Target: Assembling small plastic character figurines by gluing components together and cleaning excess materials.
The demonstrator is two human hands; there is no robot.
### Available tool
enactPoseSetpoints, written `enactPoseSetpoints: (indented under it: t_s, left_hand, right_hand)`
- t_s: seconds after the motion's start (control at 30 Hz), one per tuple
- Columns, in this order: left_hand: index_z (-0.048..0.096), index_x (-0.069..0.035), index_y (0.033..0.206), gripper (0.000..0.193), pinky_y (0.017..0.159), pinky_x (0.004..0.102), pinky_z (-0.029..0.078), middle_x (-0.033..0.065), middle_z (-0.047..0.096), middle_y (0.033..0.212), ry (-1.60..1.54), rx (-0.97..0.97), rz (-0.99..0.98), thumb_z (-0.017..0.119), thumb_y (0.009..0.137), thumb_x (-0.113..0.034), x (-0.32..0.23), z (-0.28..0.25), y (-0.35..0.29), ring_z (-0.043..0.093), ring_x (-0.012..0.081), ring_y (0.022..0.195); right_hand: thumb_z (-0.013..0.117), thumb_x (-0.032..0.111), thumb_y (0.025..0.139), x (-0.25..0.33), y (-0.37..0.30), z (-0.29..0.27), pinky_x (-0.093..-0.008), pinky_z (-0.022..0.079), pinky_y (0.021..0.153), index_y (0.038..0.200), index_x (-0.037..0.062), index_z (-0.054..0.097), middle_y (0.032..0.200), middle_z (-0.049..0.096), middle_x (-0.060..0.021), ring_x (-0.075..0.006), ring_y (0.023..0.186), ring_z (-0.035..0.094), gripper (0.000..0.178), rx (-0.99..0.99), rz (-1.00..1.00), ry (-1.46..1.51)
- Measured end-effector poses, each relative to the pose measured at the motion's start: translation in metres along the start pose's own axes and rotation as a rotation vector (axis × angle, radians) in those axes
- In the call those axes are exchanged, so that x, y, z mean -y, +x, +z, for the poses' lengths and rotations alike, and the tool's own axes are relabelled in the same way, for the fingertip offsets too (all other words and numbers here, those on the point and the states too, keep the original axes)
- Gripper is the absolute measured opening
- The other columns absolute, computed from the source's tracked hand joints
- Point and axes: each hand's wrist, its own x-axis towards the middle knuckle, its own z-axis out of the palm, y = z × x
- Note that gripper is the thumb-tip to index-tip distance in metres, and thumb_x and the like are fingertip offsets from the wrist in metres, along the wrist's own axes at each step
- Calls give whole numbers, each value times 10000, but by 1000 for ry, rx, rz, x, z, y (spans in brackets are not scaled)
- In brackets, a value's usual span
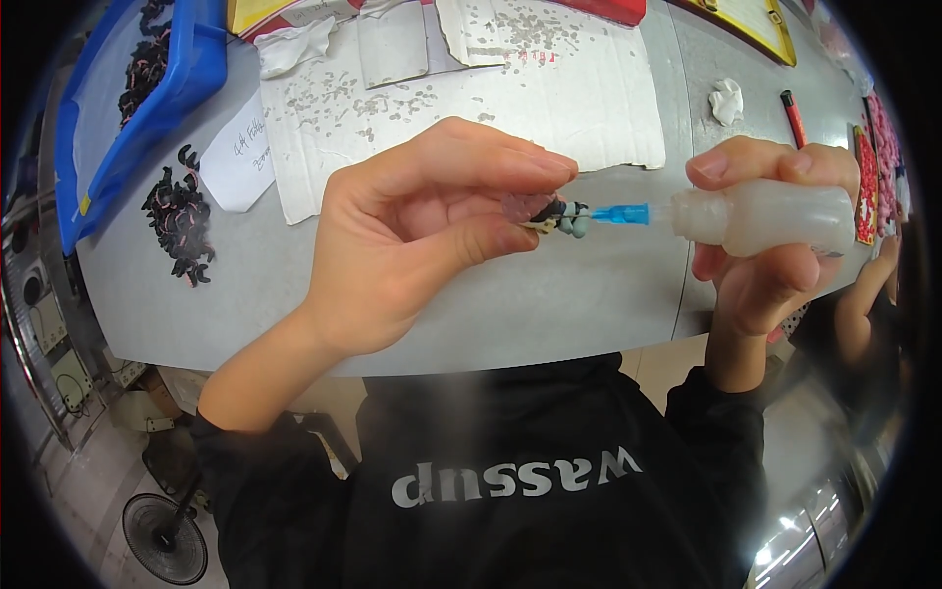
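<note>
Grey table (599,324), fleck-spattered white cardboard (599,113) across it; blue tray (208,59) at left, pile of black-and-pink parts (179,221) beside it. Fan (165,538) on floor. Tray cut off; co-worker's arm (856,319) blurred. Figurine (571,221) half hidden in left hand's (397,226) thumb-and-finger pinch, end protruding toward blue needle tip (621,213); contact unclear. Right hand (770,283) grips squeeze bottle (780,216).

Workshop: parts pile (178,218), blue tray (201,57)
</note>
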Motion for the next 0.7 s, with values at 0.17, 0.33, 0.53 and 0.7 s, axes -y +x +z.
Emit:
enactPoseSetpoints:
  t_s: [0.17, 0.33, 0.53, 0.7]
  left_hand:
    - [554, -59, 1008, 300, 841, 306, 411, 199, 520, 1053, -3, -5, -7, 640, 727, -1, 1, 0, 0, 530, 214, 958]
    - [554, -59, 1004, 298, 843, 312, 411, 198, 522, 1048, -9, -8, -13, 646, 725, -13, 0, 0, 1, 531, 219, 960]
    - [553, -60, 1000, 296, 845, 317, 411, 194, 523, 1043, -26, -12, -20, 650, 723, -19, 0, 1, 0, 528, 227, 970]
    - [551, -62, 1003, 301, 843, 314, 414, 191, 522, 1044, -40, -19, -44, 653, 722, -23, -1, 1, 0, 526, 228, 975]
  right_hand:
    - [445, 544, 784, -1, -2, -8, -143, 349, 320, 1076, 101, 369, 855, 590, -157, -70, 354, 437, 536, 16, -23, 17]
    - [444, 542, 785, -4, -3, -10, -142, 352, 322, 1075, 101, 368, 860, 590, -154, -69, 352, 437, 533, 32, -44, 34]
    - [443, 539, 786, -5, -3, -12, -141, 355, 325, 1075, 102, 368, 867, 591, -152, -68, 350, 438, 529, 52, -70, 53]
    - [442, 537, 788, -7, -3, -13, -140, 358, 327, 1075, 103, 368, 872, 591, -149, -67, 348, 438, 526, 68, -92, 68]
